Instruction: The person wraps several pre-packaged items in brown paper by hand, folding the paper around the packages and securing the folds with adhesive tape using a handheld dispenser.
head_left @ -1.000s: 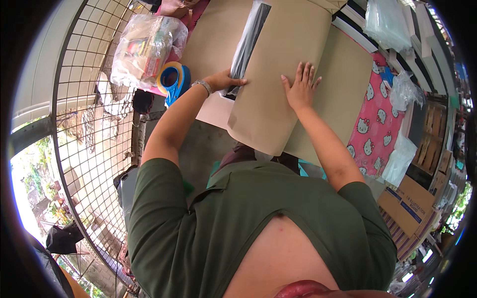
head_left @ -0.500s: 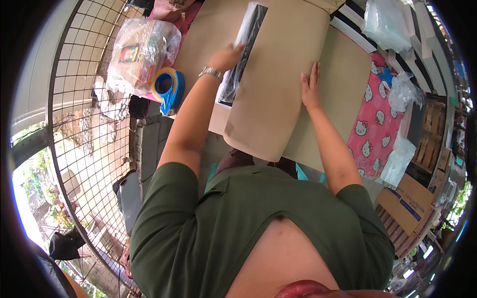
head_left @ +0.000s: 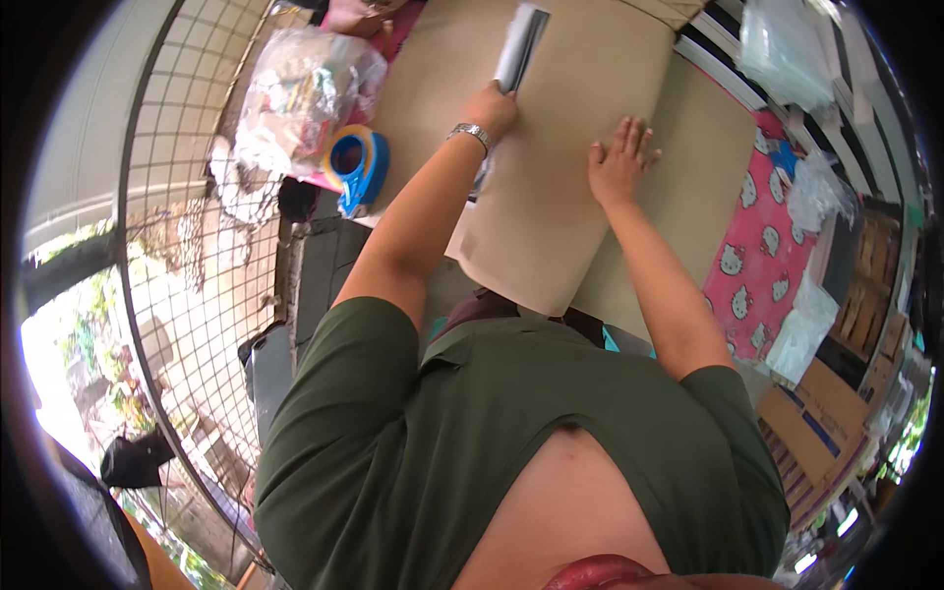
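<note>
Both of our hands, 2 in all, are at the brown sheet [head_left: 560,211], whose curled lower edge hangs toward our lap. Our left hand [head_left: 490,110] is over the long plastic-wrapped black bundle [head_left: 524,47], right where it meets the sheet's left edge; its fingers are bent, and we cannot tell whether they are clamped on the bundle or only rest there. The bundle lies lengthwise beside that edge, on brown paper, its far end showing beyond our fingers. Our right hand [head_left: 619,165] lies flat on the sheet near its right side, palm down, its fingers slightly apart and gripping nothing. On our left wrist we wear a silver metal band [head_left: 472,133]. To the left we see a blue tape dispenser [head_left: 368,179] just beside a clear plastic bag [head_left: 300,108] of goods; to the right, a pink printed cloth [head_left: 739,264].
</note>
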A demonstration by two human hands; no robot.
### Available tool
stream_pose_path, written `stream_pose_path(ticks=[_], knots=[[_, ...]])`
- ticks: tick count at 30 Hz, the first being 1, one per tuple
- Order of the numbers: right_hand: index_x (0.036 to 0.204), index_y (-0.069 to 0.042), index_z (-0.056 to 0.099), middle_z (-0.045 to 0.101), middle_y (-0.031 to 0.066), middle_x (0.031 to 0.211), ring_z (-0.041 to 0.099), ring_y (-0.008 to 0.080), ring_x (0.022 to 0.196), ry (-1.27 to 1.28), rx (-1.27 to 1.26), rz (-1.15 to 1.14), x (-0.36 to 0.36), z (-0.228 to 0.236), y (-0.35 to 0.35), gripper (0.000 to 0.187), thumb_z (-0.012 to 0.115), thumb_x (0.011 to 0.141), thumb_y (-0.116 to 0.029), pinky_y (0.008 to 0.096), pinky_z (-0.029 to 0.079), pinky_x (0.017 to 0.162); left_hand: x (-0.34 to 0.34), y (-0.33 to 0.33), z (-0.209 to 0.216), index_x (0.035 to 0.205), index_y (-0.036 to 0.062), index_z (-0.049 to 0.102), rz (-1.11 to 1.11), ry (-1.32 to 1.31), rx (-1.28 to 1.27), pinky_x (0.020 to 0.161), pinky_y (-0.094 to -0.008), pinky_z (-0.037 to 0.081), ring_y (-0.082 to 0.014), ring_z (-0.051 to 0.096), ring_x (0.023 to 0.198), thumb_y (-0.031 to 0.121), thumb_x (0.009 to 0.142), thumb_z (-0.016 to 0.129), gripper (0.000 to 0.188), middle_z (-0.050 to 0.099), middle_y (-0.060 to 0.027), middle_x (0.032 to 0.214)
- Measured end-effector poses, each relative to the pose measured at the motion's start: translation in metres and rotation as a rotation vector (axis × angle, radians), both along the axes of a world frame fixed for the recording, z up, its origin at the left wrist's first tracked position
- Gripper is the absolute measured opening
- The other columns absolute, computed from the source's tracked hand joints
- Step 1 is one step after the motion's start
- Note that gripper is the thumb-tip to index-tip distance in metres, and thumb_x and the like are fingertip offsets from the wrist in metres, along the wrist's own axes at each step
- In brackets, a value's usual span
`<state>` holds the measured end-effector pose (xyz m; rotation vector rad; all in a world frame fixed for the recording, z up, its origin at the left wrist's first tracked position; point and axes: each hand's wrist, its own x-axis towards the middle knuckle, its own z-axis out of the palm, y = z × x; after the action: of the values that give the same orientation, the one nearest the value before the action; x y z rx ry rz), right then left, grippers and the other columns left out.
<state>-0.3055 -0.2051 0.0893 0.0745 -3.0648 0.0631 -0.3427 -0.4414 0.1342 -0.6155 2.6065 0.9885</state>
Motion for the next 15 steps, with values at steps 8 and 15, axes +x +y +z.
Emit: stream_pose_path(ticks=[8, 15], knots=[[0.148, -0.006, 0.021, 0.017, 0.011, 0.156, 0.014, 0.0313, 0.144, 0.007, -0.113, -0.031, 0.006, 0.01, -0.002, 0.07, 0.039, 0.091, -0.043, 0.0561, 0.005, 0.114, 0.133, -0.133, -0.01, 0.131, 0.0013, 0.044, 0.244, 0.108, -0.693, 0.11, -0.0512, 0.025, -0.0347, 0.04, 0.13, 0.039, 0.076, 0.072, 0.073, 0.047, -0.0188, 0.134], [0.148, -0.005, 0.02, 0.017, 0.0128, 0.155, 0.017, 0.0354, 0.142, -0.043, -0.093, -0.04, 0.004, 0.013, 0.006, 0.069, 0.038, 0.093, -0.042, 0.0597, 0.009, 0.113, 0.142, -0.098, 0.067, 0.118, 0.004, 0.059, -0.063, -0.146, -0.466, 0.112, -0.0563, 0.016, -0.0317, 0.059, 0.109, 0.034, 0.076, 0.071, 0.053, 0.066, -0.0176, 0.107]])
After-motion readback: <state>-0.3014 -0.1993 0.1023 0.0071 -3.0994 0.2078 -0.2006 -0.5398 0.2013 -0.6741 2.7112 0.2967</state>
